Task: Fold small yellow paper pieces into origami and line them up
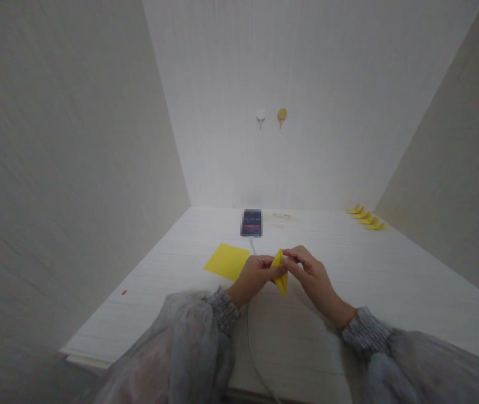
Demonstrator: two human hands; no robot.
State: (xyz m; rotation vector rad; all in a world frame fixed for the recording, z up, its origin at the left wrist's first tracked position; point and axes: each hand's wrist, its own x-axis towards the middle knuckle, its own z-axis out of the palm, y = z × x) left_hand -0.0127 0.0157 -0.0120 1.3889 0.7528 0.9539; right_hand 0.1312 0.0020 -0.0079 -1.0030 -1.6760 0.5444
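Above the white table I hold a folded piece of yellow paper [281,284], narrow and pointed at its top and bottom. My left hand [257,275] grips its left side, thumb across the front. At the upper right edge, the thumb and fingers of my right hand [307,270] pinch the paper near its tip. A flat yellow paper sheet [226,261] lies on the table just left of my left hand, partly covered by it. The fine creases of the held paper are too small to make out.
Several folded yellow paper pieces [365,217] stand in a row at the back right. A phone-like device with a blurred screen [252,223] stands at the back, its white cable [250,336] running under my arms. A small orange bit [124,292] lies at left. Two hooks [282,115] hang on the back wall.
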